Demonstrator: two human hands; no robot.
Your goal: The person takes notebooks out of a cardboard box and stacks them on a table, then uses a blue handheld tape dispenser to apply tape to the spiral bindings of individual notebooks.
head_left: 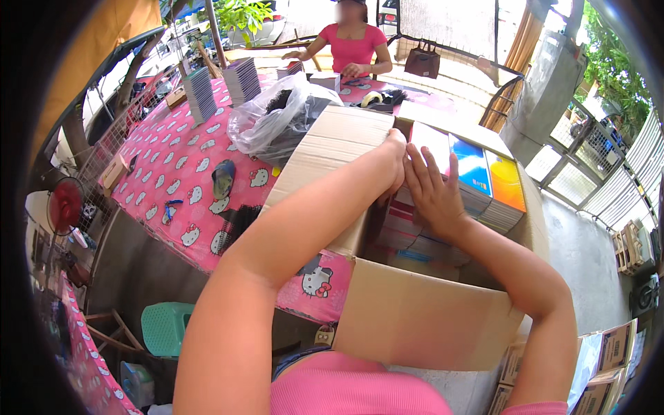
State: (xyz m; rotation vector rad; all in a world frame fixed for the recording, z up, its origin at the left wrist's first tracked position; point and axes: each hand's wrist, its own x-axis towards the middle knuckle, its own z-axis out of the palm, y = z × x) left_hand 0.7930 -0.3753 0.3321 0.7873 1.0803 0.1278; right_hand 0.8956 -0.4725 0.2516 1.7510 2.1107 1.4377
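Observation:
A cardboard box (422,315) stands before me with its flaps folded out. Inside are stacks of thin books: one with a white top (430,136), one with blue covers (472,166), one with yellow-orange covers (507,181). A lower pile with pinkish-red edges (395,220) shows under my hands. My right hand (437,190) lies with fingers stretched out against the near end of the white-topped stack. Beside it, my left hand (395,160) reaches down at the box's left inner side; most of its fingers are hidden.
A pink patterned table (162,183) holds a clear plastic bag (273,128) and tall book stacks (200,97). Across it a person in a pink shirt (353,47) handles books. A green stool (164,328) stands lower left; cartons (615,346) sit lower right.

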